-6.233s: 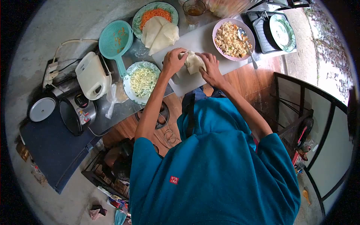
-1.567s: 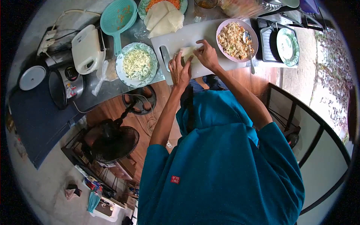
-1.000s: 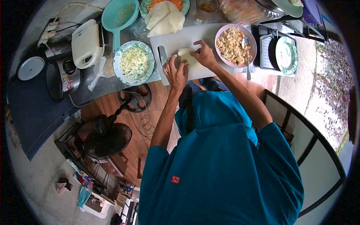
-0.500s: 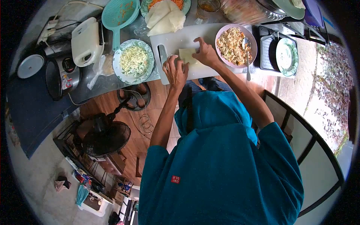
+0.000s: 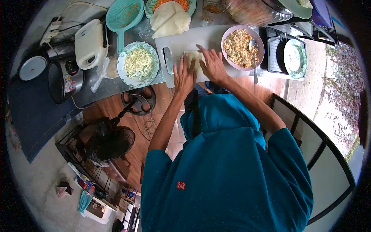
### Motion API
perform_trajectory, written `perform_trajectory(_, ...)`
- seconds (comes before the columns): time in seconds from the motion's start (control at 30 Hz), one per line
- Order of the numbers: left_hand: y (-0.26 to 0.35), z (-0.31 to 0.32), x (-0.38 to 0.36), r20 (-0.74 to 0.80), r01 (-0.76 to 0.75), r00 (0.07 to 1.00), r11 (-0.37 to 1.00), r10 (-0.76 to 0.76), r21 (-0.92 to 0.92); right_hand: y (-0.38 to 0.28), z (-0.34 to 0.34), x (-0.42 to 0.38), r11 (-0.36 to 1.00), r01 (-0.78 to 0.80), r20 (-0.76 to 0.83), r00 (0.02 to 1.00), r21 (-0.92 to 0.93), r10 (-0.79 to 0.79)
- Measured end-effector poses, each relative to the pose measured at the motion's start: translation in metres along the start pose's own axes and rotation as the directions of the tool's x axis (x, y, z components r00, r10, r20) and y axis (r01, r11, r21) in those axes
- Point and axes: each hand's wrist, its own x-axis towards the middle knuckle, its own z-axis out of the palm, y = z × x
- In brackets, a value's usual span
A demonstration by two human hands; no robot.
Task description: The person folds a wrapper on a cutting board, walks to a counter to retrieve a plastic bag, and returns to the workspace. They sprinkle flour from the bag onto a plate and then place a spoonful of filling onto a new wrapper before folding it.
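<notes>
A small pale wrapper sheet point(image 5: 194, 57) lies on the white cutting board point(image 5: 210, 35), partly covered by my fingers. My left hand point(image 5: 185, 76) rests at its left side with fingers stretched forward, the fingertips on or beside the sheet. At the right edge is my right hand point(image 5: 215, 67), its fingers spread and thumb toward the sheet. Right of the board stands a pink bowl point(image 5: 224, 54) of crumbly, orange-flecked filling with a spoon point(image 5: 255, 71) in it. A knife point(image 5: 168, 62) with a pale blade lies near the board's left end.
To the left are a patterned plate point(image 5: 120, 73) of shredded cabbage, a teal strainer point(image 5: 119, 36) and a white appliance point(image 5: 89, 44). More wrapper sheets point(image 5: 170, 19) lie over a plate of shredded carrot at the back, beside a glass point(image 5: 211, 15). A black tray point(image 5: 274, 54) sits at right.
Both hands have shifted slightly. My left fingers have straightened and moved onto the sheet's left part. My right hand has come down a little, its fingers now more spread.
</notes>
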Motion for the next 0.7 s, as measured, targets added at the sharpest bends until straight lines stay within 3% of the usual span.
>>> perform_trajectory(0.17, -0.002, -0.001, -0.007, -0.015, 0.051, 0.999, 0.998, -0.052, -0.041, -0.004, 0.008, -0.032, 0.971, 0.214, 0.035, 0.977, -0.109, -0.211)
perform_trajectory(0.2, -0.001, -0.002, -0.009, -0.020, 0.083, 0.996, 0.994, -0.085, -0.067, -0.002, 0.012, -0.035, 0.981, 0.166, 0.155, 0.977, -0.104, -0.149)
perform_trajectory(0.3, -0.002, -0.005, -0.014, 0.050, 0.059, 0.997, 0.998, -0.058, -0.030, 0.005, 0.021, -0.041, 0.955, 0.234, 0.138, 0.968, -0.184, -0.210)
perform_trajectory(0.5, 0.002, -0.005, -0.012, 0.046, 0.059, 0.997, 0.998, -0.060, 0.029, 0.007, 0.019, -0.039, 0.927, 0.272, 0.186, 0.956, -0.257, -0.229)
perform_trajectory(0.7, 0.005, -0.006, -0.011, 0.006, 0.072, 0.997, 0.996, -0.072, -0.055, 0.005, 0.015, -0.034, 0.948, 0.256, 0.185, 0.957, -0.189, -0.222)
